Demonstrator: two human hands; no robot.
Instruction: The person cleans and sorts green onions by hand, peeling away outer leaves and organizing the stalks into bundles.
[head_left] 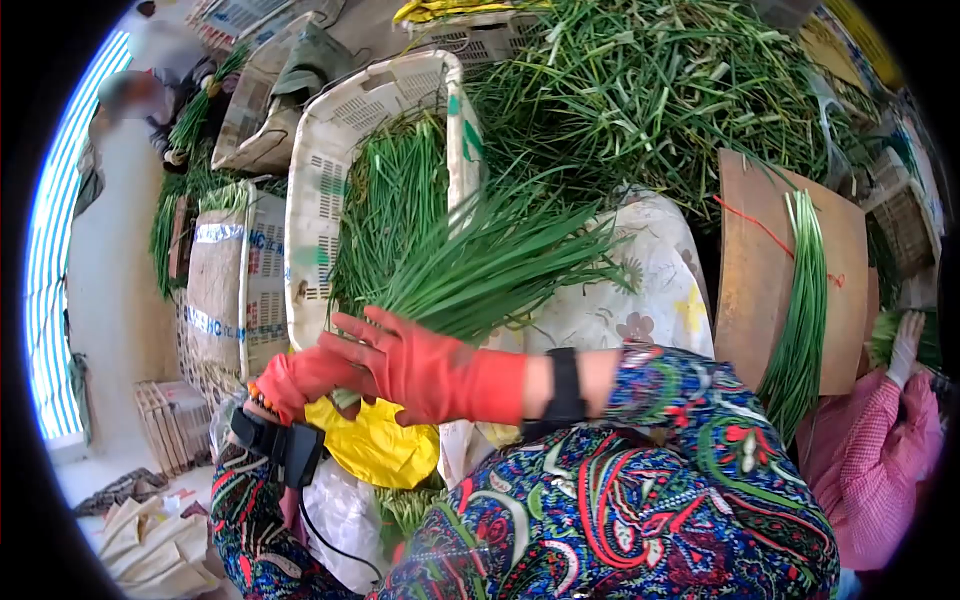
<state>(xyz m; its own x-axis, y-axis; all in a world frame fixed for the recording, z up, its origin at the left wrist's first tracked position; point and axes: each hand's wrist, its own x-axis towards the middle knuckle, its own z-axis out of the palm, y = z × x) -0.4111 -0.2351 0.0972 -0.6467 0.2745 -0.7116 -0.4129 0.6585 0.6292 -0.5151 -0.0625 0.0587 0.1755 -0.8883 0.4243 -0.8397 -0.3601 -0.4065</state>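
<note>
Patterned clothing (610,500) lay nearest while your left hand's (308,382) fingers seemed clamped on the leafy bundle (480,275), your right hand's (430,370) fingers spread apart, probably steadying its stems over the crate's (302,200) near end.

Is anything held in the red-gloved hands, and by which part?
A bunch of chives, by its stem end: the left hand seems to grip it; whether the right hand grips is unclear.

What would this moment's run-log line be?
green bunch: leaves fanned, partly covering white crate | left hand: at stem end | right hand: fingers extended, beside left | brown board: second bunch, red string
</note>
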